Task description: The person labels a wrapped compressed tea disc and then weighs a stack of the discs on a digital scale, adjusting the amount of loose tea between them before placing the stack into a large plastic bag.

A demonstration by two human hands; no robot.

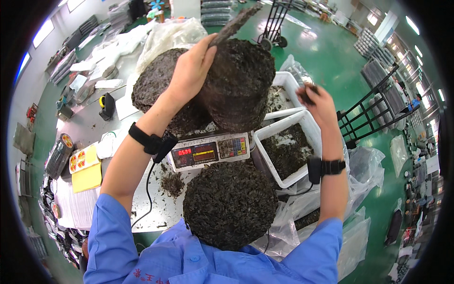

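My left hand (pixel 194 67) grips a thin dark sheet of dried seaweed (pixel 237 26), seen nearly edge-on above a tall stack of round dark seaweed sheets (pixel 237 81). A second such stack (pixel 156 76) stands to its left, partly behind my forearm. My right hand (pixel 317 101), blurred, holds a small dark clump over the near side of the white bins. A digital scale (pixel 209 151) with a lit red display sits in front of the stacks. Nearest my chest is another round seaweed stack (pixel 230 204), seen from above.
A white plastic bin (pixel 257 142) with dark flakes stands right of the scale, another bin (pixel 289 80) behind it. Left on the table are a tape dispenser (pixel 106 106), a label sheet (pixel 85 156) and a wrapped package (pixel 58 156). Clear plastic bags (pixel 365 167) and a hand truck (pixel 372 113) are at the right.
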